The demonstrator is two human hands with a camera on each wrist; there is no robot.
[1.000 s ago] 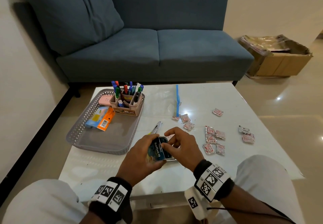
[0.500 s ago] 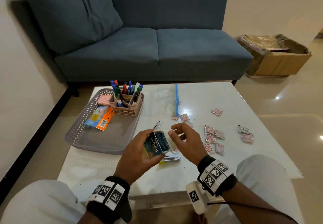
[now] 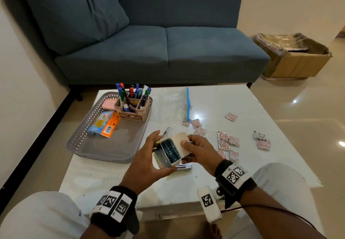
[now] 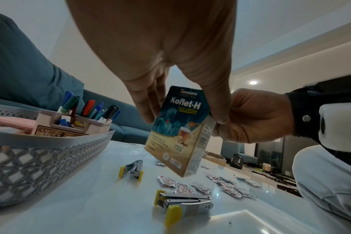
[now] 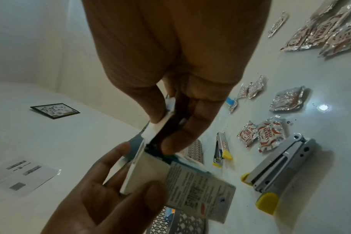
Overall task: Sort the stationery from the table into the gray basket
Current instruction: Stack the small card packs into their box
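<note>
I see my left hand gripping an open carton above the table, while my right hand pinches its flap; 2 staplers lie below.

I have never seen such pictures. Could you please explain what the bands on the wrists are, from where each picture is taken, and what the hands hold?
No machine: a person wears cameras. The wide picture comes from the head; the others look along each wrist. The left hand grips a small box above the white table, and the right hand pinches its opened flap. On the table lie two staplers, foil packets and a gray basket holding a pen holder.
</note>
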